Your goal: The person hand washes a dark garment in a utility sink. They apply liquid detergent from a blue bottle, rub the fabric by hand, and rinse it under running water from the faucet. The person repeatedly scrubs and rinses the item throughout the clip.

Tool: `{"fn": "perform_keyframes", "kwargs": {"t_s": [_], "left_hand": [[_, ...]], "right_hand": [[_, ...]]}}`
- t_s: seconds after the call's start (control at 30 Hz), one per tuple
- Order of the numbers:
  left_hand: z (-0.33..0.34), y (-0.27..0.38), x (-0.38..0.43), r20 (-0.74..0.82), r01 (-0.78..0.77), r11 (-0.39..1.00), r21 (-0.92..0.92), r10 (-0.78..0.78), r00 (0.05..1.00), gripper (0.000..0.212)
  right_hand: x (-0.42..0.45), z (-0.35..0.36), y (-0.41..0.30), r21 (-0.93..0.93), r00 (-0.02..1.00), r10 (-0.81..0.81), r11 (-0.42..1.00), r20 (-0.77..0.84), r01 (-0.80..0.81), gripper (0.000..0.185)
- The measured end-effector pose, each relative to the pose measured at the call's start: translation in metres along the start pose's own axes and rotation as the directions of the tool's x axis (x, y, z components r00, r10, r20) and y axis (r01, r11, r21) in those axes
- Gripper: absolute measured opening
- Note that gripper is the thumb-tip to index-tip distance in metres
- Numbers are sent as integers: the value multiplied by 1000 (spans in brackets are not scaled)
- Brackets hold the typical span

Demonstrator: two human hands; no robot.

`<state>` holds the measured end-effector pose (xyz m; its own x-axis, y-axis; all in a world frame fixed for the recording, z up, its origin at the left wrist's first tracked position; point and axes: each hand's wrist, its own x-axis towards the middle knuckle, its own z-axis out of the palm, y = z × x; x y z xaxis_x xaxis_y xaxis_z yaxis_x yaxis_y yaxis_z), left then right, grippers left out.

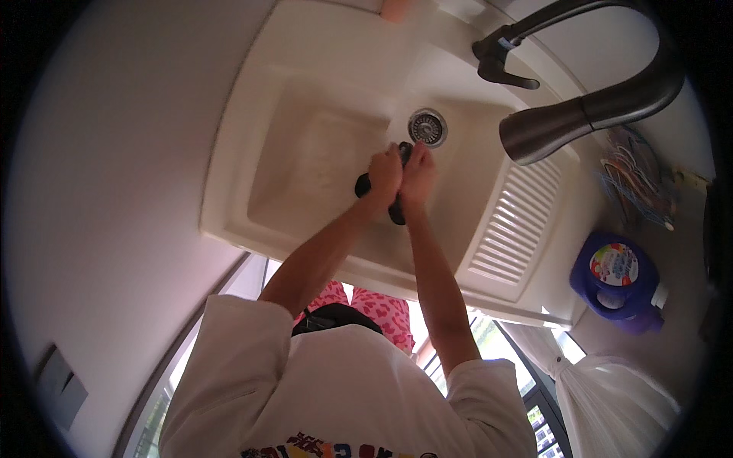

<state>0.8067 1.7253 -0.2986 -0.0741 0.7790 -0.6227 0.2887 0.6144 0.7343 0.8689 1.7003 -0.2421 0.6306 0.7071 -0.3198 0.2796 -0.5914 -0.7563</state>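
Note:
My left hand (385, 170) and my right hand (418, 173) are close together over the basin of a cream laundry sink (320, 166). Both are closed around a small black item (396, 213), which looks like wet cloth. Parts of it stick out above, below and to the left of my fingers. My hands cover its middle, so I cannot tell its exact kind or whether it is one piece or two. Just beyond my fingers lies the metal drain strainer (427, 128).
A dark pull-down faucet (544, 131) arches over the sink's right side, its lever (507, 74) behind. A ribbed washboard (515, 223) is moulded in at the right. Beyond it are a purple detergent bottle (615, 280) and several hangers (635, 177). A wall (131, 143) rises at left.

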Motion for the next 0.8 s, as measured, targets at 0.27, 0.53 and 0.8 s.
{"fn": "perform_keyframes", "kwargs": {"t_s": [0.27,0.53,0.8], "left_hand": [[13,-12,10,-3,-87,993,-75,87,996,42],[15,-58,15,-168,-176,984,22,177,970,37],[-49,15,5,35,-78,997,-28,79,996,50]], "right_hand": [[-5,-4,2,-350,934,-357,873,12,338,42],[7,13,-5,-27,987,96,995,132,-93,48],[12,-45,-26,-52,988,-3,999,153,11,45]]}}
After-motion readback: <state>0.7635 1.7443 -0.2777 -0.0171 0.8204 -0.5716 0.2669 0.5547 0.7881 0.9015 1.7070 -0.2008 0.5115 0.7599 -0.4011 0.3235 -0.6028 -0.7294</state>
